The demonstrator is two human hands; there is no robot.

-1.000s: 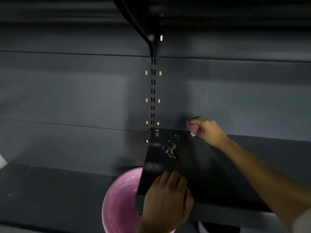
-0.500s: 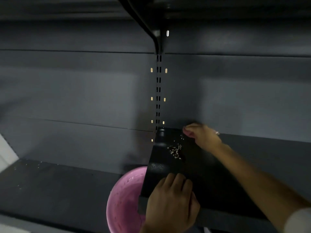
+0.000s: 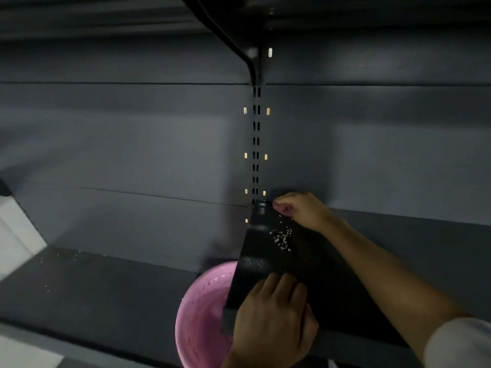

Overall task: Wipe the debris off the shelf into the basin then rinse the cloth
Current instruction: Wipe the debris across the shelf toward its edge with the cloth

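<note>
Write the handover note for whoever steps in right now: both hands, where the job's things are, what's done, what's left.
Left hand: gripping the front edge of the dark shelf, steadying it.
Right hand: at the shelf's back left corner, closed around a bit of pink cloth, mostly hidden.
Debris: pale crumbs in a cluster near the back left of the shelf.
Pink basin: below the shelf's left edge, on the lower shelf.
Done: nothing visibly swept into the basin yet.
Left: wipe crumbs over the left edge into the basin, then rinse the cloth.
</note>
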